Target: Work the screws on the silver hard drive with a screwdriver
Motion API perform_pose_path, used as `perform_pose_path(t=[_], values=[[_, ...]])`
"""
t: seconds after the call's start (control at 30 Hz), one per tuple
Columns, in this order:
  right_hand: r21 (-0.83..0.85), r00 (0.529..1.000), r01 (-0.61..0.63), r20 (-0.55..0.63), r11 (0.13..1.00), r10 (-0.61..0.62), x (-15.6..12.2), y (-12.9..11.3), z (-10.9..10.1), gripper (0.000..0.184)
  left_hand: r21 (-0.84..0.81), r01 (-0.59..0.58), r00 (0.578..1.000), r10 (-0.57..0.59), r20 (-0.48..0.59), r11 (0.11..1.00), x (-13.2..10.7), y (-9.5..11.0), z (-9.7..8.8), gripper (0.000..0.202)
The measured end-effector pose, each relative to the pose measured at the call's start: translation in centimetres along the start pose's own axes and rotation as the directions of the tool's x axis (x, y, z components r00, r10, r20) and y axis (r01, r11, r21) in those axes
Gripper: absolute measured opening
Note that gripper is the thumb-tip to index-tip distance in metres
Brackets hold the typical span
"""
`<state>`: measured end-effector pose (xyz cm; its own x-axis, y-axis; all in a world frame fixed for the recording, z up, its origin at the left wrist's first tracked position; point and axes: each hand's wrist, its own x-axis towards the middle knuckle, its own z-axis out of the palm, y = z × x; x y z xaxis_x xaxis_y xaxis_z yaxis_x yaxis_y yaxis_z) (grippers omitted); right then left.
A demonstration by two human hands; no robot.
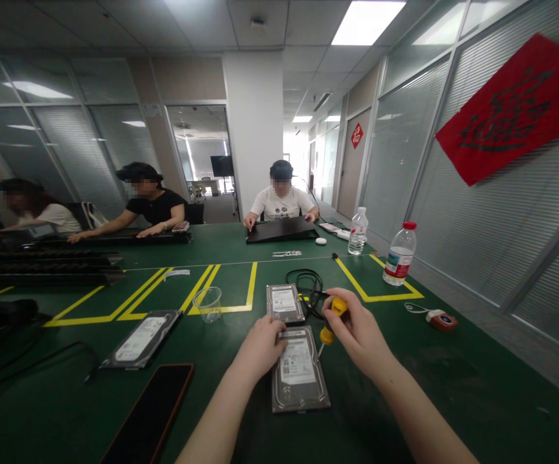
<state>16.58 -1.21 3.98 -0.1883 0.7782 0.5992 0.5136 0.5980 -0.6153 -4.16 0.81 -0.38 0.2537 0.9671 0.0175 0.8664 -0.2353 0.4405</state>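
My right hand (359, 332) is closed around the yellow handle of a screwdriver (338, 307). Its metal shaft slants down to the right edge of the nearer hard drive (303, 380), by the upper corner. My left hand (260, 348) grips that drive at its upper left, fingers bent over the edge. The drive lies flat on the green table, its white label up. Just beyond it lies a second hard drive (285, 303), partly hidden behind my left fingers. A coiled black cable (308, 278) is beside the second drive.
Left of my hands are a third hard drive (141, 338), a phone (151, 415) and a clear plastic cup (209, 304). Two bottles (399, 258) and a tape measure (441, 320) stand or lie at right. A person (282, 200) across the table holds a black panel (282, 229); others sit at left.
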Motion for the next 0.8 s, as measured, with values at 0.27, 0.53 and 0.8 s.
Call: perform_pose_path(t=[0.27,0.53,0.8], values=[[0.035,0.996,0.057,0.071,0.998,-0.059,0.2,-0.6,-1.1,0.042,0.023,0.015,0.998,-0.013,-0.066,1.000,-0.5,-0.1,1.2,0.029],[-0.032,0.999,-0.041,-0.029,0.999,0.040,0.3,-0.2,-0.2,0.025,0.052,-0.001,0.997,0.005,-0.072,0.999,-0.7,-0.1,1.5,0.030],[0.082,0.998,0.018,0.058,0.997,-0.023,0.0,-0.1,-0.3,0.036,0.052,0.001,0.998,0.002,-0.066,0.999,-0.7,-0.1,1.4,0.031]])
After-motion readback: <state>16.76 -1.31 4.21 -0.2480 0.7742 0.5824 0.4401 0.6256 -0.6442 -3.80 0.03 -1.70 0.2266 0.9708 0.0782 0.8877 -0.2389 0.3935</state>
